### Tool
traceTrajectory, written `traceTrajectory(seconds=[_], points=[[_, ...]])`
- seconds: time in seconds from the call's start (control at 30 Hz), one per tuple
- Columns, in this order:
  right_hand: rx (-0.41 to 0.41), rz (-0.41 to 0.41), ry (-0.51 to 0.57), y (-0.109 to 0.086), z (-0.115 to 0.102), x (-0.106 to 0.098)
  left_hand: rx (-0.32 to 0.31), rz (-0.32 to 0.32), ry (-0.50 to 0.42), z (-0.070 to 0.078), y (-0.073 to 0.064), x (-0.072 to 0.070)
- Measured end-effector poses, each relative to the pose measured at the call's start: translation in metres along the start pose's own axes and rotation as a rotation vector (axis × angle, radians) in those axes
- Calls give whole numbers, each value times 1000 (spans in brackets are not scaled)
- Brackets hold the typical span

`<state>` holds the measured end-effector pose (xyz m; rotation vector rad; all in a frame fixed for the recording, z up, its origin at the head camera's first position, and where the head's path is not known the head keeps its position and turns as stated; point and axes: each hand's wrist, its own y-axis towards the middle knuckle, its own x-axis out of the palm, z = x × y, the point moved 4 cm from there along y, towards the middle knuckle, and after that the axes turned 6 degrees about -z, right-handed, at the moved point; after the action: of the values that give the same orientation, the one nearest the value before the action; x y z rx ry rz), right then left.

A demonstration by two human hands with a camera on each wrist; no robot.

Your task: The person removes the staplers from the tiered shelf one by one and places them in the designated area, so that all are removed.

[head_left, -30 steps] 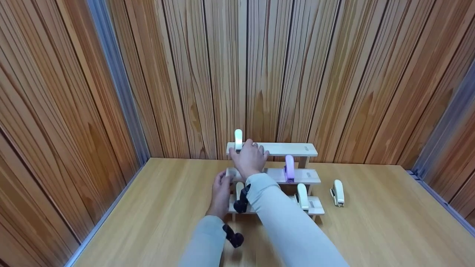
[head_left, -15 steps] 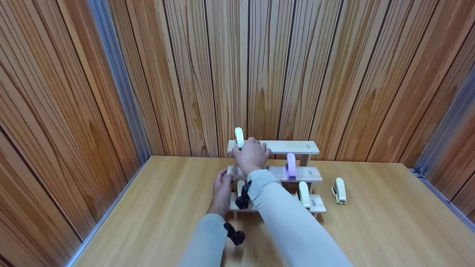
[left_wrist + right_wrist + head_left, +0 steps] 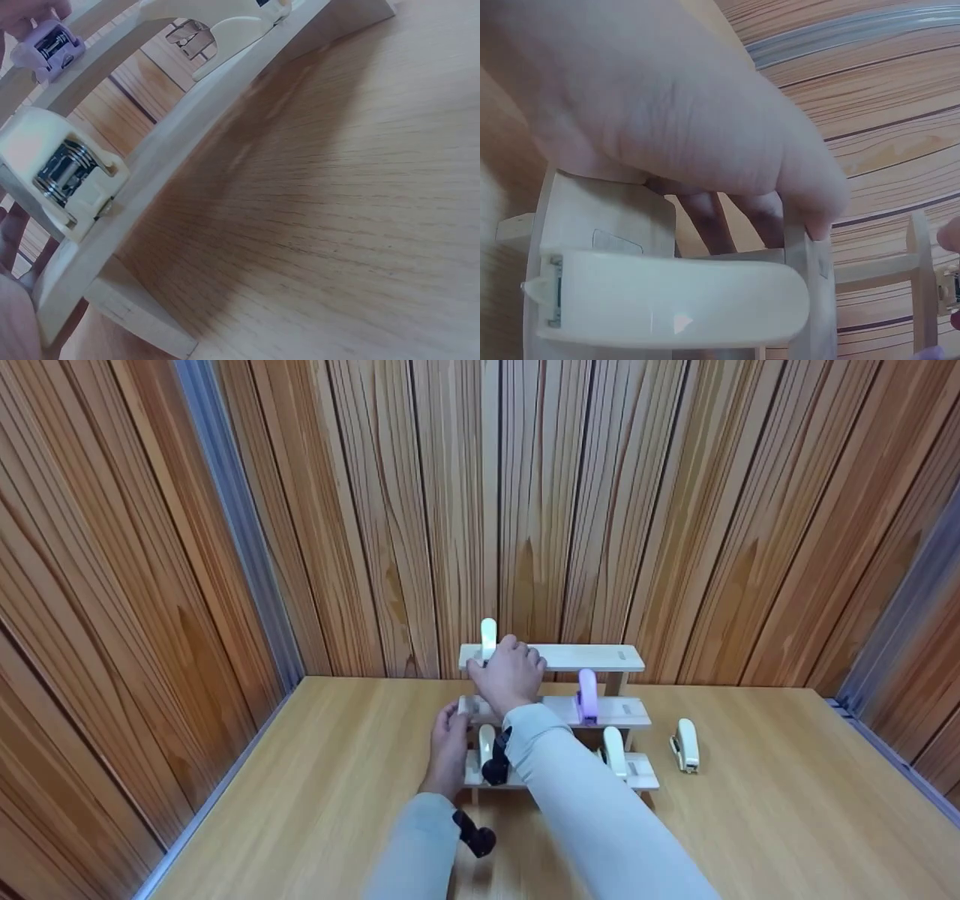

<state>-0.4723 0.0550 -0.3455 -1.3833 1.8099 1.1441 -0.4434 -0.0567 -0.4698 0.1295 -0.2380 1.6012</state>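
1. Fingers of my right hand (image 3: pixel 509 675) are pinching the white stapler (image 3: pixel 488 633), which is sitting at the top shelf's (image 3: pixel 589 657) left end.
2. My left hand (image 3: pixel 448 751) is gripping the middle shelf (image 3: pixel 621 711) by its left end.
3. On it, 1 purple stapler (image 3: pixel 588 696) is standing; 2 cream staplers (image 3: pixel 614 750) are standing on the bottom shelf (image 3: pixel 640 771).

Cream-white stapler (image 3: pixel 488 634) pinched in my right hand (image 3: pixel 510 673), near the left end of the top tier (image 3: pixel 589 658) of a pale wooden three-tier rack (image 3: pixel 641 769); rounded end showing above my fingers. My left hand (image 3: pixel 448 746) grips the middle tier's (image 3: pixel 628 710) left end. Purple stapler (image 3: pixel 589 694) farther right on that tier.
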Motion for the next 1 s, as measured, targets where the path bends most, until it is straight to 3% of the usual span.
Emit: traceTrajectory(seconds=[0.5, 1.0], points=[[-6, 29, 3, 5, 6, 0, 6, -26, -4, 0, -3, 0], [35, 62, 11, 4, 25, -9, 49, 13, 12, 0, 1, 1]])
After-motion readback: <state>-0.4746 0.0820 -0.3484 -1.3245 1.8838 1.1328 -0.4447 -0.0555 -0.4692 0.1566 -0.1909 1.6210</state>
